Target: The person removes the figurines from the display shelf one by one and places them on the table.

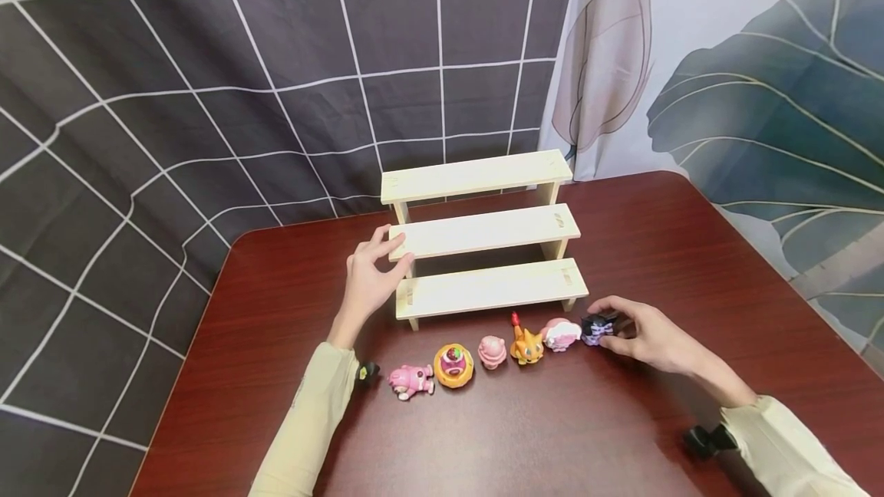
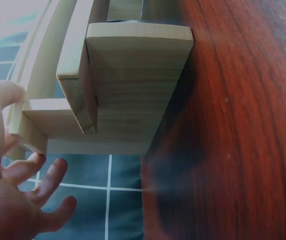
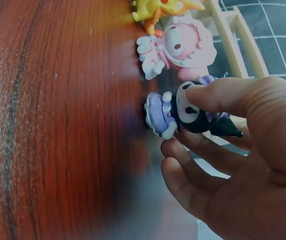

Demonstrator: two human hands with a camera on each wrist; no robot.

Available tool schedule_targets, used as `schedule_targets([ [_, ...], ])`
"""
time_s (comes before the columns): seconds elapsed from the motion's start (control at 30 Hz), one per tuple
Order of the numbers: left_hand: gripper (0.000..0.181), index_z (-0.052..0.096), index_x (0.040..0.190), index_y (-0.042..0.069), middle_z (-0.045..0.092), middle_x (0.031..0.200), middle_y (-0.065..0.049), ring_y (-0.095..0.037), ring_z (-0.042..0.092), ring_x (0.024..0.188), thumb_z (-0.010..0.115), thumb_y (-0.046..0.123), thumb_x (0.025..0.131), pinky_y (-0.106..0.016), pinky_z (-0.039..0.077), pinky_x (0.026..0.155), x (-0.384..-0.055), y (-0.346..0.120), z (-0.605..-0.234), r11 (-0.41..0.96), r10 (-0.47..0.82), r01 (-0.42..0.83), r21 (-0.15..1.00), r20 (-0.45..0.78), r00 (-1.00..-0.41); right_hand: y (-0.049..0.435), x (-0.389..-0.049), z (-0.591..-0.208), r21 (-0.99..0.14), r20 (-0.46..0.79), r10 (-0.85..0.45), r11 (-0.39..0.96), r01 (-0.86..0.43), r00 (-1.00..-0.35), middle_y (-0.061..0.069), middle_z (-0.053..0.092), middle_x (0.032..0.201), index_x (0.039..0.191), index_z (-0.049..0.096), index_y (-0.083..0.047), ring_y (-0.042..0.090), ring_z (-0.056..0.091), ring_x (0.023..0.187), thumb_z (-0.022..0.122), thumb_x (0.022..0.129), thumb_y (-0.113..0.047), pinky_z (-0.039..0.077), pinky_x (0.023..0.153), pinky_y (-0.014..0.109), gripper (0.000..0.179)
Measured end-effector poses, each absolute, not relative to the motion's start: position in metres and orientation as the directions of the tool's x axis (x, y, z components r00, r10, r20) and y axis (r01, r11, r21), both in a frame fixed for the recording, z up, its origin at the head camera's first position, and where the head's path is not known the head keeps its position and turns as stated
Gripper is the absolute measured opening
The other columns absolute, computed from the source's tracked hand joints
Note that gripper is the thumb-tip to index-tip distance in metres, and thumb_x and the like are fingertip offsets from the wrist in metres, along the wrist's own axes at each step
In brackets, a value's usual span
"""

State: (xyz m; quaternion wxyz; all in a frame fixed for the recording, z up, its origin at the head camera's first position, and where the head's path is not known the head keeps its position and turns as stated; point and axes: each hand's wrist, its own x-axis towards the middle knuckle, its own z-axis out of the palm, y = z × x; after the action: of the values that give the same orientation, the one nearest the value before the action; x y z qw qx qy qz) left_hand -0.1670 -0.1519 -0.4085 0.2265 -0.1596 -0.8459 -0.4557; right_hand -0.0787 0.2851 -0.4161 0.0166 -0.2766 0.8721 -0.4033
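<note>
A three-tier pale wooden display shelf point(image 1: 483, 233) stands on the table. My left hand point(image 1: 371, 271) holds the left end of its middle board, with the thumb and fingers on either side of the board end point(image 2: 30, 131) in the left wrist view. At the right end of a row of toys, my right hand point(image 1: 652, 336) pinches a black and purple figurine point(image 1: 597, 330). The right wrist view shows the thumb on its white face, above its lilac dress point(image 3: 160, 114); fingers behind it are partly hidden. Beside it stands a pink and white figurine point(image 1: 561, 334).
Leftward along the row are an orange figurine point(image 1: 527, 347) with a red-tipped tail, a pink swirl-topped toy point(image 1: 493, 352), a round yellow toy point(image 1: 453, 366) and a pink bear-like figurine point(image 1: 411, 381) lying down. A dark grid-patterned curtain point(image 1: 290, 60) hangs behind the reddish-brown table point(image 1: 290, 282).
</note>
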Motion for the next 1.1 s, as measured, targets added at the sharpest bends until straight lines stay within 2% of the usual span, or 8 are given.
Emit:
schedule_targets([
  [0.2, 0.038, 0.073, 0.122, 0.009, 0.058, 0.139, -0.014, -0.037, 0.057, 0.108, 0.079, 0.021, 0.086, -0.052, 0.042, 0.085, -0.167, -0.151, -0.408, 0.542, 0.073, 0.468, 0.698, 0.515, -0.854, 0.291, -0.074, -0.412, -0.723, 0.151, -0.444, 0.559, -0.405, -0.883, 0.004, 0.065, 0.102, 0.119, 0.061, -0.002, 0.011, 0.064, 0.083, 0.084, 0.079, -0.004, 0.055, 0.069, 0.028, 0.046],
  [0.33, 0.038, 0.073, 0.123, 0.010, 0.057, 0.140, -0.013, -0.037, 0.057, 0.109, 0.079, 0.023, 0.087, -0.053, 0.041, 0.087, -0.166, -0.153, -0.409, 0.561, 0.083, 0.459, 0.689, 0.504, -0.860, 0.295, -0.070, -0.406, -0.716, 0.113, -0.333, 0.626, -0.309, -0.936, 0.010, 0.067, 0.108, 0.121, 0.062, -0.003, 0.017, 0.065, 0.089, 0.082, 0.084, -0.014, 0.054, 0.074, 0.029, 0.044],
  [0.43, 0.039, 0.073, 0.124, 0.010, 0.057, 0.140, -0.013, -0.037, 0.057, 0.110, 0.079, 0.023, 0.088, -0.053, 0.041, 0.088, -0.165, -0.157, -0.408, 0.580, 0.096, 0.458, 0.673, 0.502, -0.859, 0.297, -0.070, -0.400, -0.694, 0.137, -0.265, 0.662, -0.283, -0.954, 0.013, 0.068, 0.112, 0.123, 0.062, -0.004, 0.023, 0.065, 0.094, 0.079, 0.086, -0.018, 0.051, 0.078, 0.025, 0.043],
  [0.67, 0.047, 0.068, 0.131, 0.008, 0.051, 0.145, -0.016, -0.040, 0.053, 0.118, 0.078, 0.023, 0.087, -0.056, 0.041, 0.093, -0.157, -0.167, -0.401, 0.616, 0.147, 0.448, 0.648, 0.464, -0.873, 0.294, -0.073, -0.391, -0.666, 0.234, -0.223, 0.673, -0.323, -0.946, 0.016, 0.064, 0.122, 0.127, 0.061, -0.005, 0.035, 0.065, 0.096, 0.075, 0.090, -0.018, 0.045, 0.080, 0.013, 0.042],
  [0.87, 0.054, 0.062, 0.138, 0.008, 0.047, 0.148, -0.018, -0.043, 0.048, 0.125, 0.076, 0.026, 0.089, -0.060, 0.037, 0.098, -0.148, -0.172, -0.399, 0.633, 0.182, 0.436, 0.640, 0.425, -0.887, 0.295, -0.074, -0.388, -0.605, 0.288, -0.209, 0.717, -0.347, -0.934, 0.015, 0.060, 0.128, 0.128, 0.061, -0.006, 0.036, 0.062, 0.096, 0.078, 0.087, -0.021, 0.041, 0.080, 0.010, 0.047],
  [0.93, 0.056, 0.060, 0.139, 0.008, 0.047, 0.148, -0.019, -0.043, 0.047, 0.126, 0.076, 0.026, 0.089, -0.062, 0.034, 0.099, -0.145, -0.172, -0.397, 0.642, 0.183, 0.432, 0.633, 0.421, -0.888, 0.296, -0.074, -0.387, -0.578, 0.302, -0.203, 0.738, -0.348, -0.931, 0.016, 0.059, 0.130, 0.128, 0.061, -0.006, 0.035, 0.062, 0.097, 0.079, 0.086, -0.022, 0.044, 0.079, 0.016, 0.049],
  [1.0, 0.059, 0.059, 0.141, 0.008, 0.046, 0.149, -0.018, -0.043, 0.046, 0.127, 0.076, 0.028, 0.088, -0.063, 0.032, 0.099, -0.141, -0.172, -0.395, 0.660, 0.181, 0.423, 0.621, 0.414, -0.892, 0.296, -0.073, -0.387, -0.547, 0.319, -0.204, 0.758, -0.355, -0.926, 0.018, 0.057, 0.133, 0.127, 0.061, -0.006, 0.036, 0.061, 0.099, 0.080, 0.084, -0.024, 0.047, 0.078, 0.026, 0.050],
  [1.1, 0.065, 0.055, 0.144, 0.007, 0.043, 0.152, -0.018, -0.043, 0.042, 0.130, 0.075, 0.032, 0.088, -0.063, 0.027, 0.100, -0.132, -0.174, -0.389, 0.707, 0.182, 0.396, 0.586, 0.390, -0.903, 0.295, -0.072, -0.384, -0.510, 0.350, -0.215, 0.773, -0.378, -0.912, 0.022, 0.052, 0.139, 0.128, 0.060, -0.004, 0.041, 0.056, 0.111, 0.081, 0.083, -0.025, 0.047, 0.085, 0.051, 0.054],
])
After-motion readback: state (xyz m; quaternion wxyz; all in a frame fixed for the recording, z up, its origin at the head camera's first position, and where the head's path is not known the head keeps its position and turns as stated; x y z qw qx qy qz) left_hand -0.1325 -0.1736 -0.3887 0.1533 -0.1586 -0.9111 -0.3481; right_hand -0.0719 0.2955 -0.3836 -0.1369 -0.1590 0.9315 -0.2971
